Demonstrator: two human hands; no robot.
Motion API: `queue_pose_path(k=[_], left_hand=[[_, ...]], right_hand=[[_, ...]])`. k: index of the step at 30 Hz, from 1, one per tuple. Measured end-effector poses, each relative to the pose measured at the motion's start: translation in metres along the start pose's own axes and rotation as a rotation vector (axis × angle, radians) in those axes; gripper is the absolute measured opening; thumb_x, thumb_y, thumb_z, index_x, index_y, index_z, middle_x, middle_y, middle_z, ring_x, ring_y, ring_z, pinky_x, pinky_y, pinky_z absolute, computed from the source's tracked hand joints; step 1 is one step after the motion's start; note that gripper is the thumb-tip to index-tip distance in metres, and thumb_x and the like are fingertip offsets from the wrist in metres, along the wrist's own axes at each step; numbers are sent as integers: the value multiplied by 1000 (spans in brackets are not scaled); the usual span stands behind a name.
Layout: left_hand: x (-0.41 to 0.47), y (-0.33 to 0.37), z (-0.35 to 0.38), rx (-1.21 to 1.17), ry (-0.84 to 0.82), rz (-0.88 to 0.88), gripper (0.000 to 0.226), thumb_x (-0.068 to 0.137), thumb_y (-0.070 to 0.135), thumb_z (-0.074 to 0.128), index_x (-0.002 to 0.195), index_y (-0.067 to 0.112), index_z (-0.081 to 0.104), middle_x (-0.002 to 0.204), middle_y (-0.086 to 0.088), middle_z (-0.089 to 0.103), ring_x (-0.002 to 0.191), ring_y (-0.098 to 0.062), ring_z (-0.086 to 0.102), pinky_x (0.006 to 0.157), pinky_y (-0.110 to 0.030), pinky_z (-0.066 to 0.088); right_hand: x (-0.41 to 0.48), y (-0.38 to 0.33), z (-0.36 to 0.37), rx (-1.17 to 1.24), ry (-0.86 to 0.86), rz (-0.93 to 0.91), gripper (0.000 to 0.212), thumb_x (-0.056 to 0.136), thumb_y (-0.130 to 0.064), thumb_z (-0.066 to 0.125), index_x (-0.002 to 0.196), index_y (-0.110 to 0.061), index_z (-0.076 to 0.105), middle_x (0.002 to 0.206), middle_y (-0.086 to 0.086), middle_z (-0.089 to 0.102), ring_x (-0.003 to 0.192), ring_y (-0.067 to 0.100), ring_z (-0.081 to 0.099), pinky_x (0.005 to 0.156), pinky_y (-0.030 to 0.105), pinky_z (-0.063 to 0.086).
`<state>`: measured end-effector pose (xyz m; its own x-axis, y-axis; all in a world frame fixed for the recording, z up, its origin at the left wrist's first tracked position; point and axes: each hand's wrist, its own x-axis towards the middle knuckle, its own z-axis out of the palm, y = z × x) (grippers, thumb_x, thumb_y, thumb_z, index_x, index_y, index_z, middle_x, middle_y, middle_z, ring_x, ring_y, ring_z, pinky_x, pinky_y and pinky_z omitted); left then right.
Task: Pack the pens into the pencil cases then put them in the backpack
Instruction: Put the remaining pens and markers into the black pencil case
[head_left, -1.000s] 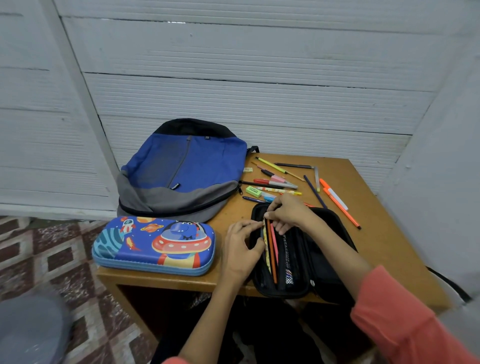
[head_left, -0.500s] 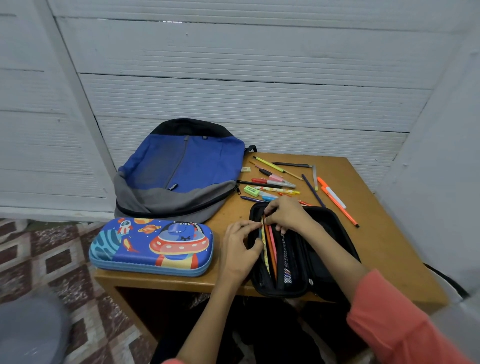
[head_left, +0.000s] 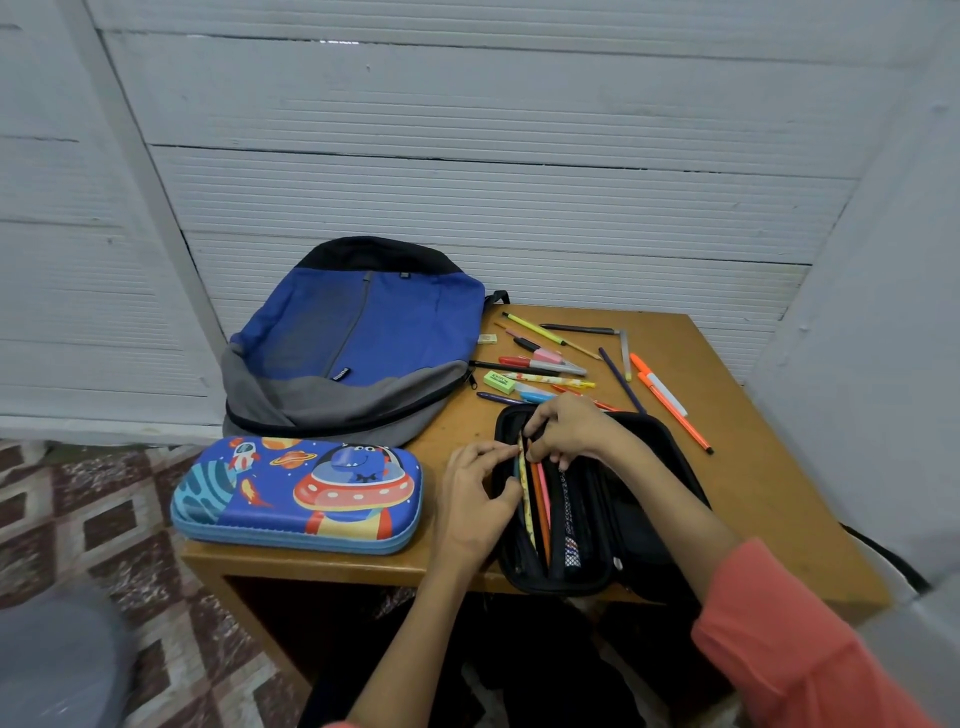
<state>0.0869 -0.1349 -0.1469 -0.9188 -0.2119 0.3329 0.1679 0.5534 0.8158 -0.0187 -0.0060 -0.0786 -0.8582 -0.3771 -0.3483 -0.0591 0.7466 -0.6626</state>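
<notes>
Not much has moved. The right hand (head_left: 569, 431) has slid a little toward the left hand (head_left: 475, 499). Their fingertips now almost meet over the tops of the pens (head_left: 541, 514) in the black pencil case (head_left: 566, 584). The left fingertips have crept up to pinch the top of the yellow pen (head_left: 525, 493).

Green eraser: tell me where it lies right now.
In the head view the green eraser lies on the table, just right of the backpack and beyond the open black pencil case, beside the loose pens.
</notes>
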Motion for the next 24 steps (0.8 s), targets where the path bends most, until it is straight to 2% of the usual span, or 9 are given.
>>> queue_pose_path(k=[4,7,10,12,14,16,18,21,24], left_hand=[[0,1,0,-9,-6,-10,34,81,10,65,113,23,69,107,17,55,111,-3,45,98,-26,39],[1,2,1,-18,-4,-15,34,81,10,65,112,22,69,108,17,55,110,-2,45,97,-23,38],[1,1,1,-34,20,-18,33,80,8,65,109,21,71,106,16,57,108,-1,46,94,-16,36],[2,0,2,-31,18,-23,32,79,9,64,109,20,71,106,15,59,108,-1,47,92,-10,34],[1,-1,2,-28,14,-31,32,79,10,64,108,20,71,106,14,59,108,-2,47,90,-4,31],[1,-1,2,-26,21,-25,31,79,12,62,107,20,72,106,14,59,108,-3,47,89,-4,30],[0,0,2,-25,15,-34,31,80,10,63,107,21,71,107,15,59,109,-2,46,89,-3,30],[0,0,2,-13,10,-40,32,81,8,64,108,22,71,108,15,59,109,2,44,88,1,27],[1,-2,2,-5,8,-41,32,81,9,64,109,22,70,110,14,59,109,4,43,89,0,28]], right_hand=[[2,-1,-3,17,-36,6,16,83,-8,72,97,-6,66,81,12,65,54,14,57,44,20,49],[3,0,-11,152,-11,-15,13,88,-12,68,97,-3,66,81,10,64,49,12,57,41,18,46],[23,16,-28,234,361,-59,7,91,-12,61,85,-13,65,80,5,63,53,12,55,47,23,45],[43,32,-42,196,653,-19,13,87,-12,60,77,-18,64,96,7,69,71,20,60,63,31,48],[60,49,-57,60,768,43,12,84,-10,58,89,-15,68,113,12,68,93,30,63,73,30,44],[75,63,-70,-89,733,85,22,87,-11,57,107,-7,66,117,18,65,108,37,59,83,34,44],[86,72,-78,-277,667,105,31,94,-19,54,120,-3,59,129,23,56,121,41,49,100,40,39],[100,80,-85,-502,549,129,36,98,-22,43,133,-16,51,148,21,36,130,43,35,109,47,28],[112,84,-83,-571,471,127,39,99,-26,39,137,-32,48,159,13,18,138,42,23,111,51,22]])
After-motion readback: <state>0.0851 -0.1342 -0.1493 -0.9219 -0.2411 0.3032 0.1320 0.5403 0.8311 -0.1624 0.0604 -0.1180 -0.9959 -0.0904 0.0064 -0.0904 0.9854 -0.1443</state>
